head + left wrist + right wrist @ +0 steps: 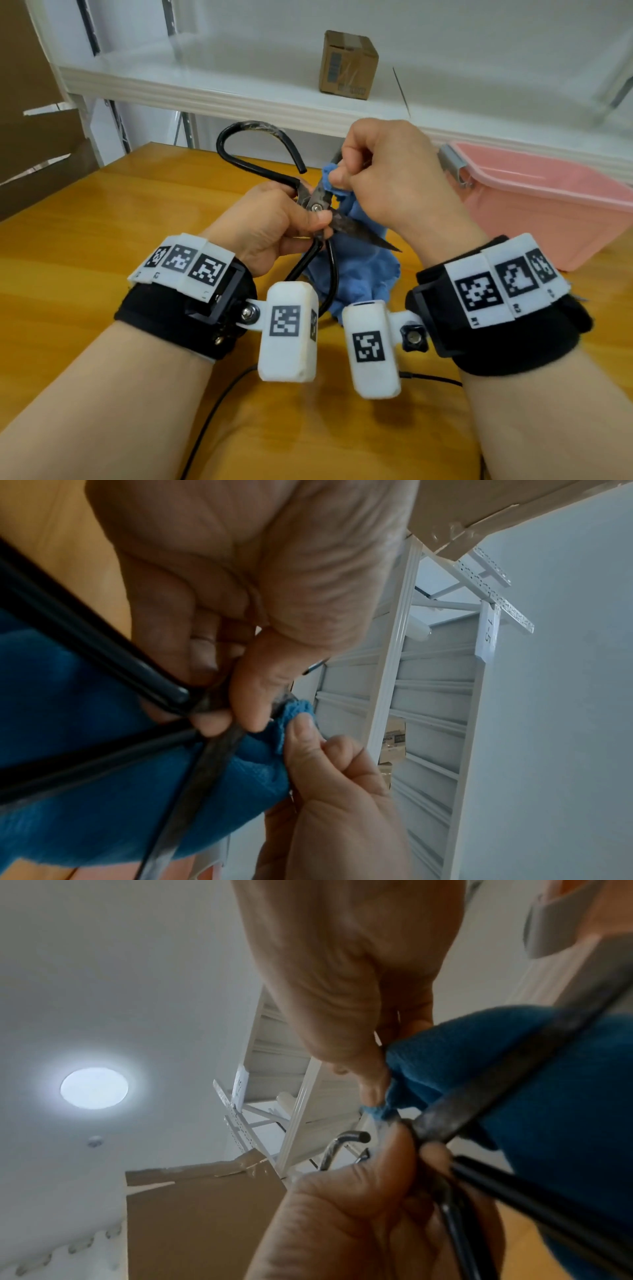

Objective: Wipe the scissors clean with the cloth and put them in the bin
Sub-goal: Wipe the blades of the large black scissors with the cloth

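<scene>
While the left hand (274, 222) pinches the scissors (320, 205) at the pivot, above the wooden table (102, 212), the right hand (383, 178) squeezes a fold of the blue cloth (356, 274) around one blade. The blades stand open and one dark tip points toward the right wrist, so I think the cloth should slide from pivot to tip, always away from the edge, with thick cloth under the fingers. The pink bin (548, 198) waits near, on the right, with no scissors in it
</scene>
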Demonstrator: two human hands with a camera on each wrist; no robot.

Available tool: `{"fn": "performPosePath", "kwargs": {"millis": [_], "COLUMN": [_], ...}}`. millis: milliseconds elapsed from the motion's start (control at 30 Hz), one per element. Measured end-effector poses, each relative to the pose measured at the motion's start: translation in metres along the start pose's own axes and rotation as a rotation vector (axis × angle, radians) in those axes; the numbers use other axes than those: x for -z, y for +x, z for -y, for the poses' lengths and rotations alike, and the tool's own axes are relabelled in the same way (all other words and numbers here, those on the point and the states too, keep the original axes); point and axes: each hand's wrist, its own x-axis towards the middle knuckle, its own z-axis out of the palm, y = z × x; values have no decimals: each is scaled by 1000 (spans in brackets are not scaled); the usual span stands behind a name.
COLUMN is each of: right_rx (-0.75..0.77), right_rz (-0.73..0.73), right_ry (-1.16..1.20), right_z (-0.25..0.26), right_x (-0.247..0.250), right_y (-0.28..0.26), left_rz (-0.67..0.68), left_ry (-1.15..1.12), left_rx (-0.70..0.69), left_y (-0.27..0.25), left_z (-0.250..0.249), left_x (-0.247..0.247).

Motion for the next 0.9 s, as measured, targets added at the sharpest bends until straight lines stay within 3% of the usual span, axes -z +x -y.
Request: {"fn": "performPosePath", "kwargs": {"millis": [267, 600, 767, 900], "right_rx": [-124, -147, -81, -54], "right_rz": [-159, 6, 67, 9], "right_ry": [313, 448, 321, 186], "right_z": [-25, -24, -16, -15], "right_x": [18, 3, -6, -8], "right_y": [15, 9, 5, 4], "left_rz": [-119, -187, -195, -207], "left_ry": [-176, -141, -70, -38], "left_rx": [20, 36, 30, 19], "left_y": [3, 4, 3, 1], "left_z": [2, 3, 5, 4], "left_x": [1, -4, -10, -13]}}
